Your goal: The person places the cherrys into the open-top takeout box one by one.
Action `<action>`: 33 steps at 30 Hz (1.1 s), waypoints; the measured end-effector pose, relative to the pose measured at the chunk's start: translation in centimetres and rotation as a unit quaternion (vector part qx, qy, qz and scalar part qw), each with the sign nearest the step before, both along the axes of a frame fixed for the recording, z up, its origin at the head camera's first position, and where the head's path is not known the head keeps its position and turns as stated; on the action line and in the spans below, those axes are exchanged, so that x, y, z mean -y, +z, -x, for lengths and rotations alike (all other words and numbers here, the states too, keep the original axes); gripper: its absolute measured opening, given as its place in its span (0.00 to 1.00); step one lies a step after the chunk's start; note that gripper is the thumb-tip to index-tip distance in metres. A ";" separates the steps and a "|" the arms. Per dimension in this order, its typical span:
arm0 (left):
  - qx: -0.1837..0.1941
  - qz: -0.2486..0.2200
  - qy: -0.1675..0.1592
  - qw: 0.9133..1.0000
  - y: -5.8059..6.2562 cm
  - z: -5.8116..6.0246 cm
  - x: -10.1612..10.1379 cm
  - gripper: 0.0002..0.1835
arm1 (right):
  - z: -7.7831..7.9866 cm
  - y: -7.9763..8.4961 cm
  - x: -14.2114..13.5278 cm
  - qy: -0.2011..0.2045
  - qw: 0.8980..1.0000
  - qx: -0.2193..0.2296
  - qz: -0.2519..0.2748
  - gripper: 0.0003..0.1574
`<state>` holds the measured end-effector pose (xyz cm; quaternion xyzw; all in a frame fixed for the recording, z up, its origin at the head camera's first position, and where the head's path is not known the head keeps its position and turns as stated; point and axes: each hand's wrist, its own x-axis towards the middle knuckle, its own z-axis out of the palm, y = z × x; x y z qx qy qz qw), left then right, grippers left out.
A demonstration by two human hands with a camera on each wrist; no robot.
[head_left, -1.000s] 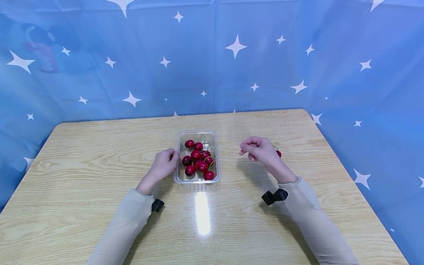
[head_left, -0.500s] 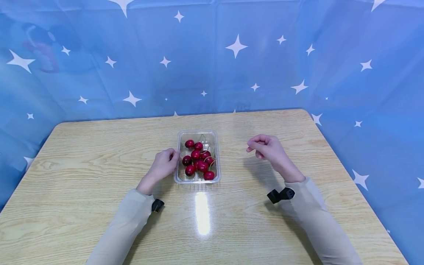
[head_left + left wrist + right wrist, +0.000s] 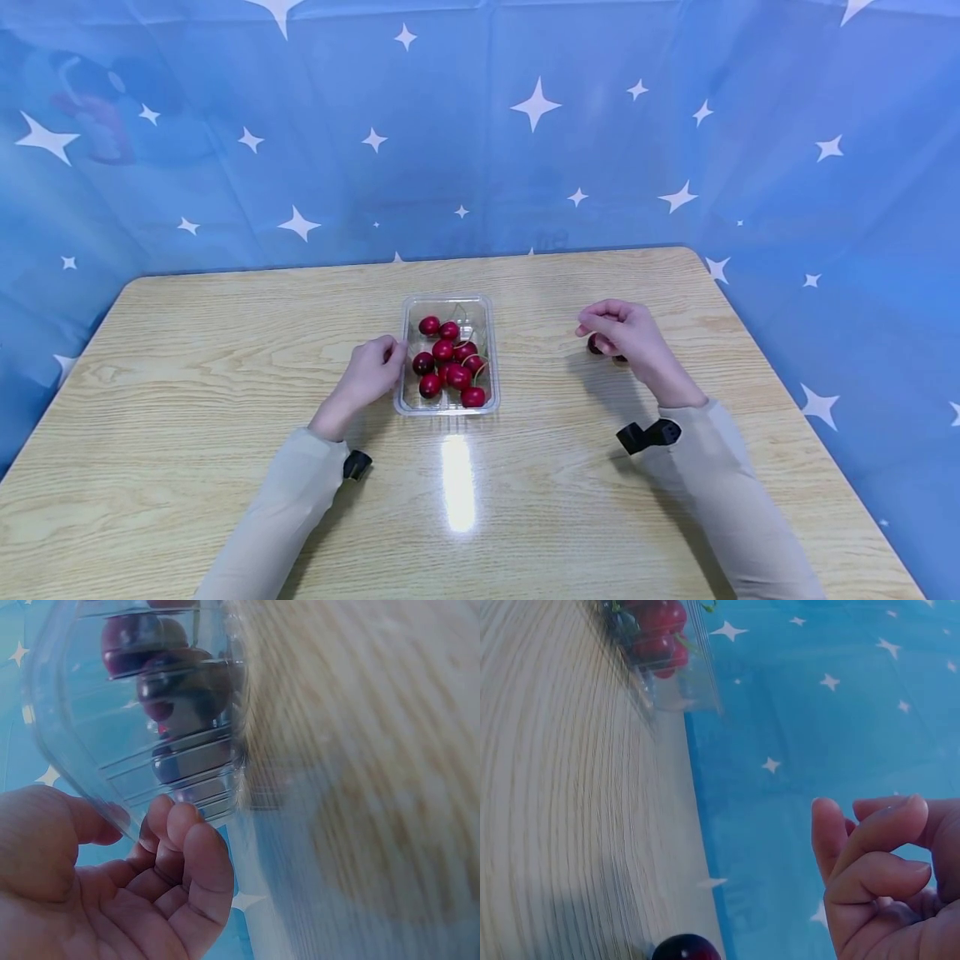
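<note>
A clear plastic container (image 3: 486,312) holding several red cherries (image 3: 458,377) with stems stands mid-table. My left hand (image 3: 375,367) is at its left side, pinching the rim between thumb and fingers; the left wrist view shows the fingertips (image 3: 182,821) curled against the ribbed wall. Over to the right, my right hand (image 3: 618,333) hovers above the table with loosely bent fingers and nothing in them. Below it two dark cherries (image 3: 594,343) show partly, the rest of them hidden by the hand. One dark cherry (image 3: 686,948) also appears at the bottom of the right wrist view.
The wooden table (image 3: 225,350) has rounded far corners. Behind it hangs a blue curtain (image 3: 450,125) with white stars. A bright light reflection lies on the wood in front of the container.
My right hand has moved rightward, away from the container. Two cherries now show under it, where one showed behind its wrist a second ago. The left hand and container have stayed put.
</note>
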<state>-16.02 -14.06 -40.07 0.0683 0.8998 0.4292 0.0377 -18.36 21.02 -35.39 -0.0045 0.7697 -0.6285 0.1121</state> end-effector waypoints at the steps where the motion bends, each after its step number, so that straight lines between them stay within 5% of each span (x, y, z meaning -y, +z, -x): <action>1: 0.000 -0.001 0.000 1.000 0.0 0.0 0.0 0.17 | 0.1 0.0 -0.1 -0.002 1.000 0.000 -0.001 0.13; 18: -0.003 0.002 0.001 1.000 0.2 -0.1 -0.1 0.16 | 1.0 0.0 -1.6 -0.023 1.000 0.007 -0.003 0.06; 33: -0.002 0.002 0.001 1.000 0.1 0.0 -0.1 0.17 | 2.6 -0.7 -2.7 -0.041 0.998 0.029 -0.031 0.12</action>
